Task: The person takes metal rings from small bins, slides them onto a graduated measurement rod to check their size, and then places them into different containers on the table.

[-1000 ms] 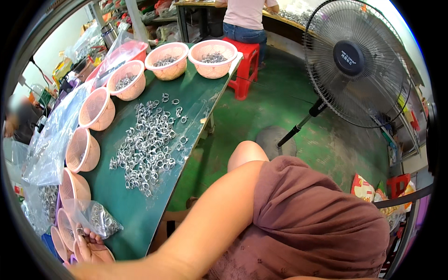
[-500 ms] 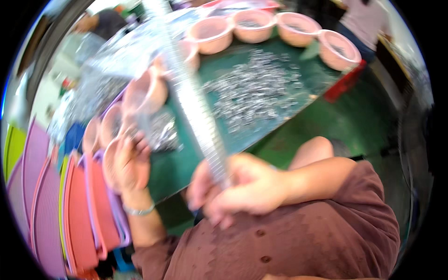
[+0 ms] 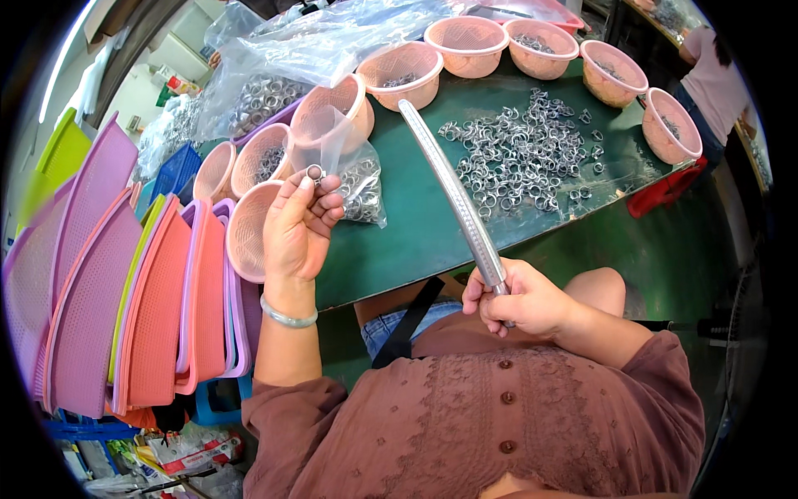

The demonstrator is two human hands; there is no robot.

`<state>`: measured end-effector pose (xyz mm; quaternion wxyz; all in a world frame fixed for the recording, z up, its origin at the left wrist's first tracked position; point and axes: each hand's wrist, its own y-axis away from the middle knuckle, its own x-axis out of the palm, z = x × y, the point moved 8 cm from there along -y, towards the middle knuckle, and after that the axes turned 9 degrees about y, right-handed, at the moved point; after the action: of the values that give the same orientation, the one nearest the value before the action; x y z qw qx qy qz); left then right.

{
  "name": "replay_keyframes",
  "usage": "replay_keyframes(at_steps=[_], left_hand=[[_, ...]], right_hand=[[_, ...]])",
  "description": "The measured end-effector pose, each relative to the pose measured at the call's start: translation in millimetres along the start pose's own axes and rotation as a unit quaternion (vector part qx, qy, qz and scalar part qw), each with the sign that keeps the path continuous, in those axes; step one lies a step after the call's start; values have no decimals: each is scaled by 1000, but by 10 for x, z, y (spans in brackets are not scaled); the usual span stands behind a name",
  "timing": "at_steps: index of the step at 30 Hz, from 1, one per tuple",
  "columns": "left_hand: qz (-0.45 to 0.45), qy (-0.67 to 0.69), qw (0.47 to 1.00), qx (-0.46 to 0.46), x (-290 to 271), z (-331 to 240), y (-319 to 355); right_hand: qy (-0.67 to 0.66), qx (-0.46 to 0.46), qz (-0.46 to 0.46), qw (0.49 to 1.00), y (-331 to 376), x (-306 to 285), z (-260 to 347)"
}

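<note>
Between the thumb and fingertips of my left hand (image 3: 299, 229) is a small silver ring (image 3: 314, 172), held up at the table's near left. My right hand (image 3: 532, 299) grips the narrow handle end of a long metal ring mandrel (image 3: 453, 187) with marks along it. The mandrel slants away to the upper left over the table, and no ring shows on it. To its right lies a loose pile of silver rings (image 3: 524, 154). Just beyond my left hand sits a clear plastic bag (image 3: 364, 187) with more rings, next to a pink basket (image 3: 249, 237).
Several pink baskets (image 3: 470, 62), some with rings inside, curve around the green table (image 3: 391, 258). Big plastic bags (image 3: 332, 41) cover the far left. Coloured baskets (image 3: 154, 308) are stacked at my left. Another person (image 3: 711, 75) is at the far right.
The view has swung, so the table sits differently. My left hand has come up and inward, with the ring now plain to see. The mandrel, still in my right hand, has moved rightward.
</note>
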<state>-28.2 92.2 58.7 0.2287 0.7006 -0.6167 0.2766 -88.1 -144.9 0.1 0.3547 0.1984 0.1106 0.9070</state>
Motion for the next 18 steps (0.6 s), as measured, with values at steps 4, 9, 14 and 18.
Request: replay_keyframes(at_steps=[4, 9, 14, 18], left_hand=[[14, 4, 1000, -4, -9, 11, -20], [18, 22, 1000, 11, -36, -31, -29], [26, 29, 999, 11, -21, -35, -9], [38, 25, 999, 9, -16, -22, -20]], right_hand=[[2, 11, -1, 1000, -2, -11, -49], [6, 13, 6, 1000, -22, -4, -73], [17, 34, 8, 999, -22, 18, -115], [23, 30, 12, 999, -22, 20, -127]])
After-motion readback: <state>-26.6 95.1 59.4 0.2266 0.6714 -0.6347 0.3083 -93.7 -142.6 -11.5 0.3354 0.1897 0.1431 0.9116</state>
